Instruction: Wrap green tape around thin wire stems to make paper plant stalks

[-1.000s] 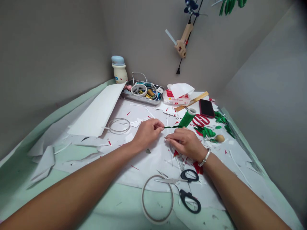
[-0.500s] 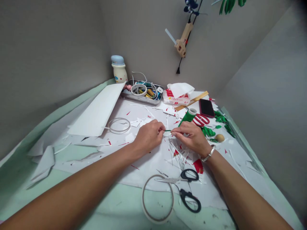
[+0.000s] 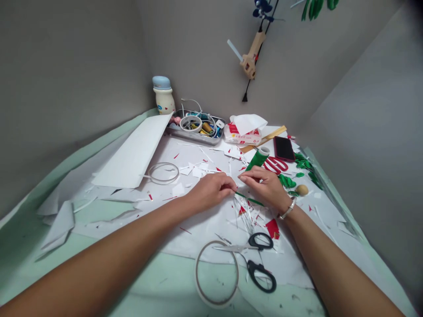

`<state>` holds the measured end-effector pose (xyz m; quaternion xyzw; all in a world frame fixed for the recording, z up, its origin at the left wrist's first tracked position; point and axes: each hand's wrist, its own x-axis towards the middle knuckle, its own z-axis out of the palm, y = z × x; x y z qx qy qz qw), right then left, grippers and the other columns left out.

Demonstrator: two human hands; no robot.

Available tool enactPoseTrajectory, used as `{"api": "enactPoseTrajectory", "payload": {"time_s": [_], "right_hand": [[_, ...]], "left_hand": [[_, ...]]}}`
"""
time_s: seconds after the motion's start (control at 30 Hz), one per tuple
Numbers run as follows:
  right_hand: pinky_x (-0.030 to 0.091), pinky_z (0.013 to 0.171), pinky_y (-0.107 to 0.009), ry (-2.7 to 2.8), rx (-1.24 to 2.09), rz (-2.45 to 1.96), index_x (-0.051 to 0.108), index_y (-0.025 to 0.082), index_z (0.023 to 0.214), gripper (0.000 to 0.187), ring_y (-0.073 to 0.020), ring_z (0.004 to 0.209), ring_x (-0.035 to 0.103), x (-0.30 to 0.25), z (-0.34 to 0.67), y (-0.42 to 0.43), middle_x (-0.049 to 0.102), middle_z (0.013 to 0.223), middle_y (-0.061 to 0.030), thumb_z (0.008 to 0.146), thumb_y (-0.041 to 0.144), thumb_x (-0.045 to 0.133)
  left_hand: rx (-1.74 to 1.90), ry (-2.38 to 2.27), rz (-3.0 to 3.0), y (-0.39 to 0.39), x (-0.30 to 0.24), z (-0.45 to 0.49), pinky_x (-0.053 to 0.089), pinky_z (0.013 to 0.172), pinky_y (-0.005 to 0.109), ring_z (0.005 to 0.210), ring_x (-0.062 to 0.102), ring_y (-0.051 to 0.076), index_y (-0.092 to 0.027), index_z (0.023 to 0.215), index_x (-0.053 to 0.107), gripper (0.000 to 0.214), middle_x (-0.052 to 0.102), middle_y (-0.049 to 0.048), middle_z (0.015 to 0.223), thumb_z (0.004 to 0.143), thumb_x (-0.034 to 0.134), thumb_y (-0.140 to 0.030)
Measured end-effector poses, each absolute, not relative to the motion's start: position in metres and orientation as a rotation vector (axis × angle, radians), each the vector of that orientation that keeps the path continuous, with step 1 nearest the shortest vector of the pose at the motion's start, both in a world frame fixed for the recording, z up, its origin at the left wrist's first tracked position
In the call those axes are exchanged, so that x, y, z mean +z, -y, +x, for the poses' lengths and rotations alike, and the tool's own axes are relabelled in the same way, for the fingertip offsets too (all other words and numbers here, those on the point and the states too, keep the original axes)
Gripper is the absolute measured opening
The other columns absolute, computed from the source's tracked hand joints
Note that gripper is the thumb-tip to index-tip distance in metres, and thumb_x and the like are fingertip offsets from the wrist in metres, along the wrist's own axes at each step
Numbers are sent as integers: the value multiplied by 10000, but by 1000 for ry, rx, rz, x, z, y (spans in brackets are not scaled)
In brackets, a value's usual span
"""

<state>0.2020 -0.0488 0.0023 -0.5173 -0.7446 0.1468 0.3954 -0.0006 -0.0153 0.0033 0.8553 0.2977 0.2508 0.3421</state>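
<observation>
My left hand is closed in a pinch on one end of a thin green-wrapped stem. The stem slants down to the right and passes below my right hand. Thumb and forefinger of my right hand are pressed together; what they hold is too fine to make out. Just behind those fingers a spool of green thread leans, its lower end hidden, and I cannot tell if the hand touches it. Under both hands lie a bundle of thin wires and red and white scraps.
Black-handled scissors lie across a tape roll in front. Red-handled scissors, a phone and green leaves are at right. Behind stand a metal tray, a tissue pack and a jar.
My left hand has moved slightly right and nearer to me. The right fingers have come off the stem and risen a little; more of the stem shows, now slanting.
</observation>
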Motion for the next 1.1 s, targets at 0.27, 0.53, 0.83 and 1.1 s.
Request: {"api": "enactPoseTrajectory", "payload": {"time_s": [0.27, 0.53, 0.83, 1.1], "right_hand": [[447, 675, -268, 2000, 496, -1274, 737, 201, 845, 191, -148, 711, 600, 0, 197, 51, 679, 761, -26, 854, 291, 569], [438, 647, -260, 2163, 458, -1264, 725, 198, 814, 165, -132, 663, 578, 6, 187, 58, 643, 692, -11, 851, 216, 565], [437, 916, -402, 1980, 96, -1220, 645, 199, 1106, 331, -231, 1028, 551, 8, 184, 57, 626, 1095, -95, 798, 320, 658], [484, 692, -318, 1562, 17, -1305, 681, 211, 882, 123, -181, 798, 576, 12, 173, 65, 623, 927, -67, 835, 284, 593]], "left_hand": [[848, -810, 1494, 8, 7, 0, 421, 619, 215, 625, 552, 90, -155, 844, 636, 168, 615, -17, 699, 728, 658, -276], [872, -872, 1431, 6, 5, -1, 408, 621, 225, 618, 537, 92, -157, 859, 656, 203, 615, -14, 693, 706, 679, -288], [967, -876, 1353, 3, 7, -4, 392, 622, 230, 598, 506, 96, -157, 820, 621, 170, 568, -30, 631, 715, 663, -283], [993, -899, 1425, 7, 9, -2, 412, 653, 224, 647, 522, 97, -164, 824, 610, 148, 569, -23, 702, 734, 639, -278]]}}
